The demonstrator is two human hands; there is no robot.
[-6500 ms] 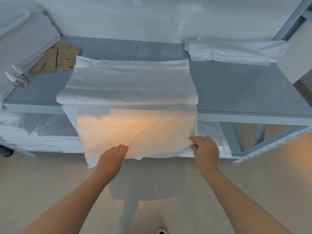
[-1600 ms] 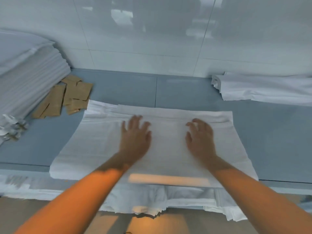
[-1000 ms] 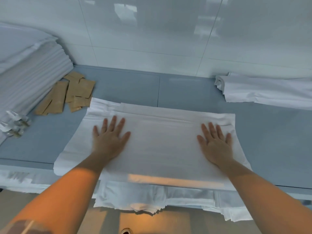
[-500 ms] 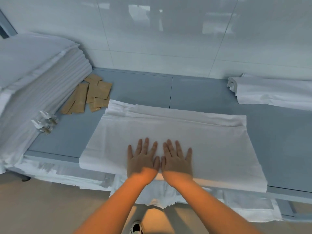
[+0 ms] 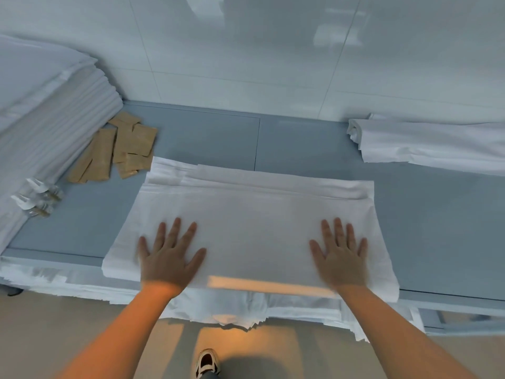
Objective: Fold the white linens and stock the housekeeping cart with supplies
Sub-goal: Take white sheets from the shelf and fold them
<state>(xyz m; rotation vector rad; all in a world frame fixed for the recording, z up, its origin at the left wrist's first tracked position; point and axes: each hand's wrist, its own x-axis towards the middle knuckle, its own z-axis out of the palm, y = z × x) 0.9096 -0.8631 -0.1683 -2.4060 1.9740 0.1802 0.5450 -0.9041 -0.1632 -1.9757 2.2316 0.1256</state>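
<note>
A folded white linen (image 5: 254,214) lies flat on the grey-blue shelf top (image 5: 207,138), its near edge hanging slightly over the front. My left hand (image 5: 169,253) rests palm down with fingers spread on the linen's near left part. My right hand (image 5: 340,254) lies flat the same way on the near right part. Neither hand grips anything.
A tall stack of folded white linens (image 5: 46,105) fills the left end. Brown paper packets (image 5: 120,149) and small clear wrapped items (image 5: 38,198) lie beside it. Another loosely folded white sheet (image 5: 431,143) lies at the back right. More white linen (image 5: 246,307) sits on the lower shelf.
Earlier the linen hung over the shelf edge; it now lies folded on top. In the last half second both hands slid apart from the middle to the linen's left and right sides.
</note>
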